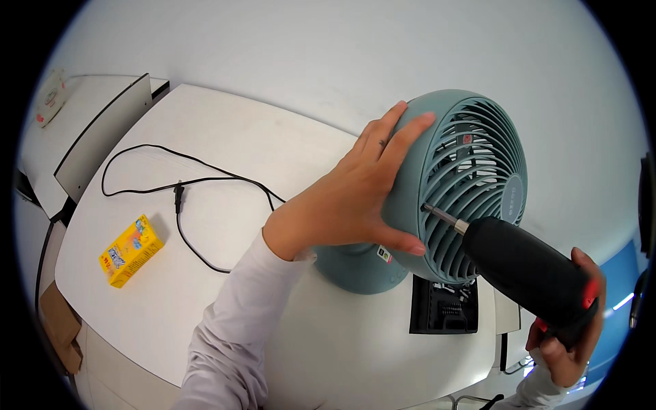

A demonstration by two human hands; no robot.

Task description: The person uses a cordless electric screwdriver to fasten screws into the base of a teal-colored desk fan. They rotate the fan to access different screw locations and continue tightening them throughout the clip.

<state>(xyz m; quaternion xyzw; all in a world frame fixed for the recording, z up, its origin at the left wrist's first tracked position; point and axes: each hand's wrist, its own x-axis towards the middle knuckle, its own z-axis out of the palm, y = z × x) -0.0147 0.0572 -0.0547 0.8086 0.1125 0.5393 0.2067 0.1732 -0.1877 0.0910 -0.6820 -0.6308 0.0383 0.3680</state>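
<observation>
A grey-green desk fan (408,160) stands on the white table, its slatted grille turned to the right. My left hand (355,184) is spread over the fan's rounded housing, fingers at the top and thumb lower down by the rim. In my right hand (581,328) is a black and red cordless screwdriver (529,263), gripped by its handle. Its long metal bit reaches the left edge of the grille, where the tip meets a small dark hole. Whether a screw sits in that hole cannot be seen. The fan's round base (359,270) is partly covered by my left wrist.
Under the grille lies a black tray (444,311) of small metal bits. A black power cord with a plug (179,195) loops over the white table (225,321). Left of it rests a yellow drink carton (130,251). A second table (89,109) adjoins at far left; a wall rises behind.
</observation>
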